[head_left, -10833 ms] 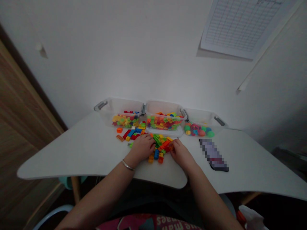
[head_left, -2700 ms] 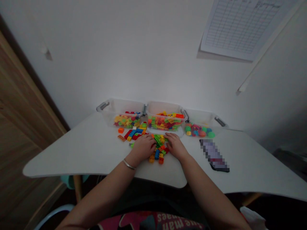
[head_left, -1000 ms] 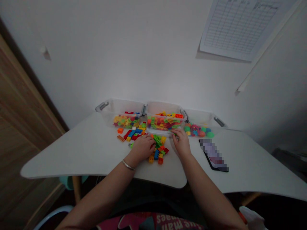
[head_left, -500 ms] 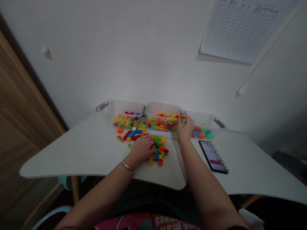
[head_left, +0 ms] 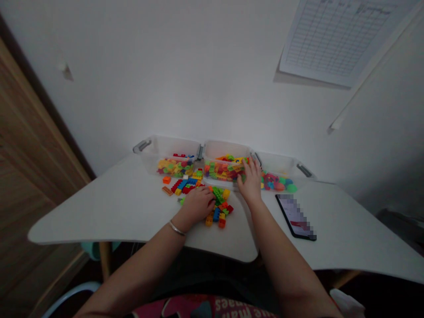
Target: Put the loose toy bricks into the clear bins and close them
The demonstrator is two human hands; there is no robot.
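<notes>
My left hand (head_left: pixel 199 204) lies over a loose pile of colourful toy bricks (head_left: pixel 217 215) on the white table. Its fingers curl down among them, and what is under the fingertips is hidden. At the front right corner of the middle clear plastic bin (head_left: pixel 225 149), my right hand (head_left: pixel 251 182) has its fingers apart, with nothing visible between them. Assorted bricks (head_left: pixel 223 169) partly fill that bin. A green studded brick (head_left: pixel 218 194) sits just right of my left hand. Red and blue bricks (head_left: pixel 188 183) lie on its far side.
The left clear bin (head_left: pixel 172 145) holds mostly yellow and green pieces; the right one (head_left: pixel 281 162) has rounder coloured pieces. A phone (head_left: pixel 294 216) lies on the table (head_left: pixel 109 207) to the right. Behind the bins rises a white wall (head_left: pixel 198 79) with a printed sheet (head_left: pixel 334 44).
My right hand has opened; its fingers, bent at the middle bin's rim before, are now spread and slightly nearer me. The left hand stays on the pile.
</notes>
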